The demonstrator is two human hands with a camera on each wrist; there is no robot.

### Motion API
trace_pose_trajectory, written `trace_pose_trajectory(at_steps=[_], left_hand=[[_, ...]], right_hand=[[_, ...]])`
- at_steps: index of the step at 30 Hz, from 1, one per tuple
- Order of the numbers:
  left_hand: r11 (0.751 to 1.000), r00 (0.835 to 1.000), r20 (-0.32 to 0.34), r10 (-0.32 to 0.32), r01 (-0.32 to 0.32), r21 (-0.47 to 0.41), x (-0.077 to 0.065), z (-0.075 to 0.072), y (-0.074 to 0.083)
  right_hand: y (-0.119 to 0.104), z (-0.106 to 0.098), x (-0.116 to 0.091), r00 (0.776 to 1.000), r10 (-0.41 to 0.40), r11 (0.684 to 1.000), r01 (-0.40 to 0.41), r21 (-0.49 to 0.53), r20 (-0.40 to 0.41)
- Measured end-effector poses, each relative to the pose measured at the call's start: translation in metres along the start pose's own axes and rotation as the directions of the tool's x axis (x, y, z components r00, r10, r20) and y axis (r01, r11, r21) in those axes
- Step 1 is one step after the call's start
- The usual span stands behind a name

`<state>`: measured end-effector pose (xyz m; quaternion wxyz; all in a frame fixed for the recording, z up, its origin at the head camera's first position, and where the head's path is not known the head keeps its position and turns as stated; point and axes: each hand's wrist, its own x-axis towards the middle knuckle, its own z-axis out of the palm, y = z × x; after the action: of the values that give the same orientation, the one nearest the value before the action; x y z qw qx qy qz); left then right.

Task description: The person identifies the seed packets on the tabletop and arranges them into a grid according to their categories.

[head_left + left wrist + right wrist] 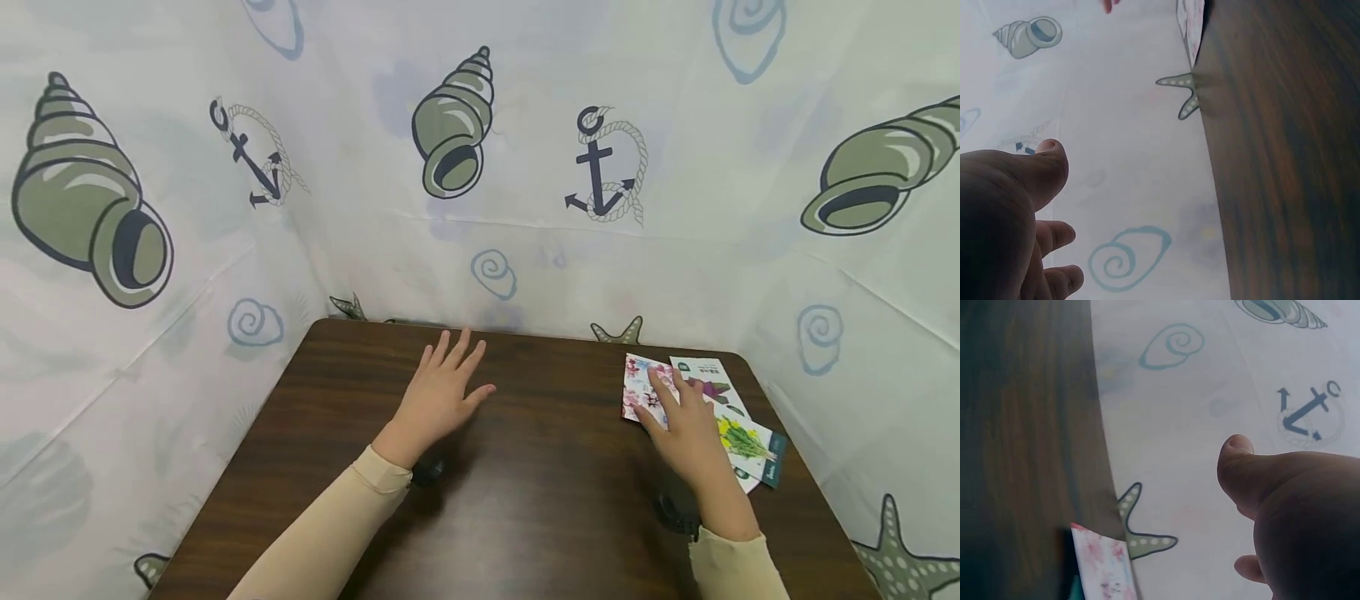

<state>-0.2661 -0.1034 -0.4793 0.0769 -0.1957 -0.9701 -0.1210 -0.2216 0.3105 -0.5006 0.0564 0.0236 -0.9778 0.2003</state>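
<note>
Your left hand (435,404) and right hand (686,433) hold nothing, fingers spread apart, the right one over the cards (742,442), which overlap toward the tabletop (555,467)'s right edge, probably bunched to suit one reach.

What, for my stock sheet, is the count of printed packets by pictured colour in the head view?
Pink-blossom packet: 1
Yellow-flower packet: 1
Purple-picture packet: 1
Total: 3 identifiable; the white corner below may be another packet, I can't tell.
</note>
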Motion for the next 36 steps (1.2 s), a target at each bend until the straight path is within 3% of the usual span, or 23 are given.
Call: trace_pose_trajectory(at_steps=[10, 14, 19, 29, 36], left_hand=[[0.998, 1.000, 0.013, 0.017, -0.016, -0.054, 0.003, 0.024, 0.018], [0.998, 0.999, 0.027, 0.031, -0.030, -0.060, 0.009, 0.029, 0.026], [0.996, 0.998, 0.043, 0.049, -0.046, -0.080, 0.016, 0.033, 0.039], [0.987, 0.988, 0.083, 0.129, -0.121, -0.103, 0.030, 0.054, 0.068], [0.978, 0.972, 0.130, 0.198, -0.186, -0.096, 0.052, 0.067, 0.095]], right_hand=[[0.015, 0.032, -0.013, 0.996, 0.045, 0.998, -0.042, 0.038, -0.072], [0.022, 0.042, -0.013, 0.983, 0.115, 0.993, -0.108, 0.051, -0.147], [0.025, 0.050, -0.013, 0.961, 0.153, 0.985, -0.130, 0.111, -0.232], [0.029, 0.064, -0.018, 0.962, 0.230, 0.963, -0.202, 0.181, -0.145], [0.035, 0.067, -0.015, 0.968, 0.208, 0.965, -0.179, 0.189, -0.141]])
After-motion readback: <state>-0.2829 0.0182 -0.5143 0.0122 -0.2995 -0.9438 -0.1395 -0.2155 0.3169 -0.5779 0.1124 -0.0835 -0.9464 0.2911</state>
